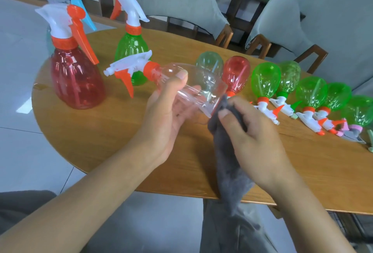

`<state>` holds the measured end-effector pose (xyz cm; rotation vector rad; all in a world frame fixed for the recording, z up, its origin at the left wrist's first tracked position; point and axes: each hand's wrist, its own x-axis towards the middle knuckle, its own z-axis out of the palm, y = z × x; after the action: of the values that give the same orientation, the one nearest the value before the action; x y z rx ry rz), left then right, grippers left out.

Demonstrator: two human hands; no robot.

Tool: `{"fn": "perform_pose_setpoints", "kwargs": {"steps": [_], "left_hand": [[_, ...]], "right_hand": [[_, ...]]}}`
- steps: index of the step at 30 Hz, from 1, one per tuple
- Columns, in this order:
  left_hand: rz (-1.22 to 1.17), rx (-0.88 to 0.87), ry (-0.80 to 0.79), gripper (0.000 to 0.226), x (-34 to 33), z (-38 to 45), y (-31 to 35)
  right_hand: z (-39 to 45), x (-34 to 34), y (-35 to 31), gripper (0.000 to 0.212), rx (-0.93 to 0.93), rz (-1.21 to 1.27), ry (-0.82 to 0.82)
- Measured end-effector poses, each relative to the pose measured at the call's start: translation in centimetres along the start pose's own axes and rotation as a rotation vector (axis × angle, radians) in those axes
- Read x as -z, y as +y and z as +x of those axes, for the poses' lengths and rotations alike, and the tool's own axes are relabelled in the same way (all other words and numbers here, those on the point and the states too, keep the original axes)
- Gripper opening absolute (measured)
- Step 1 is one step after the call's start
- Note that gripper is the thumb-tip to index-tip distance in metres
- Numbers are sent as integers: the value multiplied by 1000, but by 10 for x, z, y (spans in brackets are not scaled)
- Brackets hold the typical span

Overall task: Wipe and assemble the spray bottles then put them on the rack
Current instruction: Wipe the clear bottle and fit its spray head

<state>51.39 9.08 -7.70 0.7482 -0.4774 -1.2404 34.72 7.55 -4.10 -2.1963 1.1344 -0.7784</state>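
Wiping clear bottle with grey cloth

3 upright spray bottles, 1 clear bottle held, approx. 7 lying in a row, 1 grey cloth, 2 chairs.

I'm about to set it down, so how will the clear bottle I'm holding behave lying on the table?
The clear bottle looks empty, so probably light. Its round body may roll on the table, though the trigger head should check that.

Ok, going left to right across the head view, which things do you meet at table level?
Red bottle → upright green bottle → left hand holding the clear bottle → grey cloth in the right hand → lying green bottles.
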Motion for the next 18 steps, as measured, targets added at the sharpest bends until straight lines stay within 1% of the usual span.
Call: {"fn": "perform_pose_setpoints", "kwargs": {"steps": [2, 3, 5, 7, 9, 11, 13, 14, 15, 17, 18], "left_hand": [[0, 14, -31, 34, -1, -1, -3], [1, 19, -42, 31, -1, -2, -5], [-5, 8, -44, 25, 1, -3, -9], [-16, 3, -40, 28, 4, -2, -12], [-4, 14, -54, 32, 6, -1, -13], [16, 35, -37, 42, 7, 0, -14], [84, 16, 16, 66, 8, 3, -15], [152, -10, 35, 75, 9, 3, -15], [241, -41, 46, 80, 9, 4, -14], [389, -67, 30, 76, 10, 5, -13], [424, -69, 0, 68, 11, 5, -12]], "right_hand": [[6, 0, 5, 25, -30, 33, 121], [9, -1, 8, 26, -62, 15, 133], [9, -4, 15, 29, -121, -46, 82], [4, -4, 17, 29, -114, -79, -22], [-1, -3, 16, 27, -76, 40, -112], [-5, -2, 12, 28, -46, 252, -123], [-7, -2, 9, 29, -60, 400, -49], [-7, -1, 9, 30, -79, 428, 5], [-6, -1, 10, 32, -104, 425, 61], [-5, 1, 13, 35, -144, 377, 144], [-4, 1, 15, 37, -152, 350, 170]]}}
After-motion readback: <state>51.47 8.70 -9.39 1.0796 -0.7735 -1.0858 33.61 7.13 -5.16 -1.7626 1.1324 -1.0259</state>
